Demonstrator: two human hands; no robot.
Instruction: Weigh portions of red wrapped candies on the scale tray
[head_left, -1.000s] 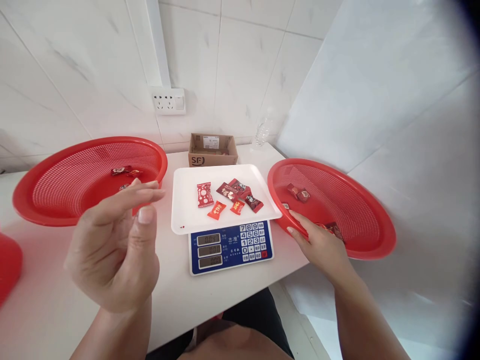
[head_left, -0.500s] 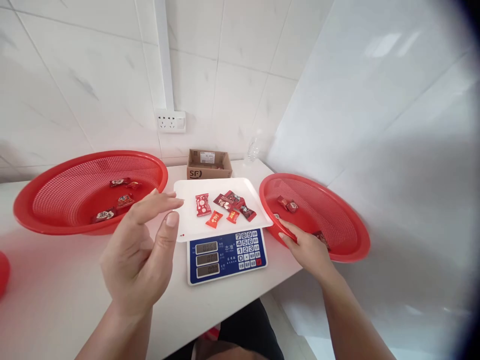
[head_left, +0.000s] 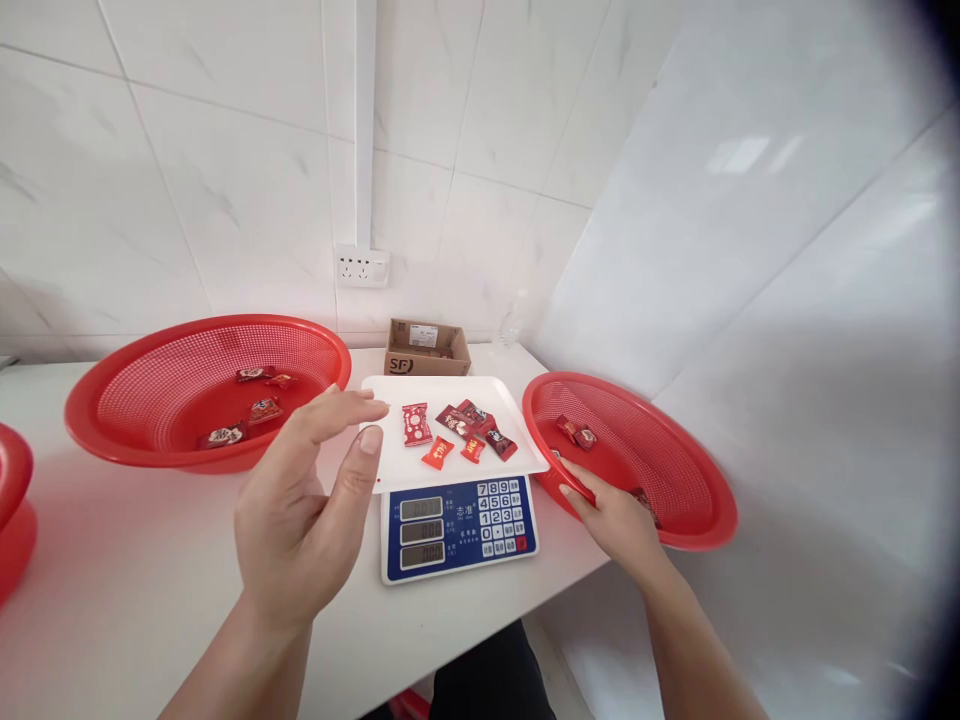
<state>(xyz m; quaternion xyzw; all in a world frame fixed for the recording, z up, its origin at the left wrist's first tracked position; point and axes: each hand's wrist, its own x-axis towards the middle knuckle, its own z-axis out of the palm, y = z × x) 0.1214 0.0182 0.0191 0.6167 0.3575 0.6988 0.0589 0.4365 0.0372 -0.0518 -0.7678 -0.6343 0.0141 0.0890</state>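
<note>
My left hand point(head_left: 304, 505) hovers above the table just left of the white scale tray point(head_left: 390, 465), fingers stretched out and holding nothing. Several red wrapped candies point(head_left: 457, 430) lie on that tray, which sits on a blue digital scale point(head_left: 459, 525). My right hand point(head_left: 611, 515) rests on the near rim of the right red basket point(head_left: 675, 525), fingers curled over the edge. That basket holds a few candies point(head_left: 576, 432). The left red basket point(head_left: 150, 440) also holds several candies point(head_left: 251, 405).
A small open cardboard box point(head_left: 426, 348) stands behind the scale by the tiled wall, with a clear bottle point(head_left: 510, 325) beside it. A wall socket point(head_left: 362, 267) is above. Another red basket point(head_left: 11, 500) shows at the far left edge. The table ends right of the right basket.
My left hand has opened out and moved right and lower, toward the scale tray. The view has tilted up. My right hand stays on the right basket's rim.
</note>
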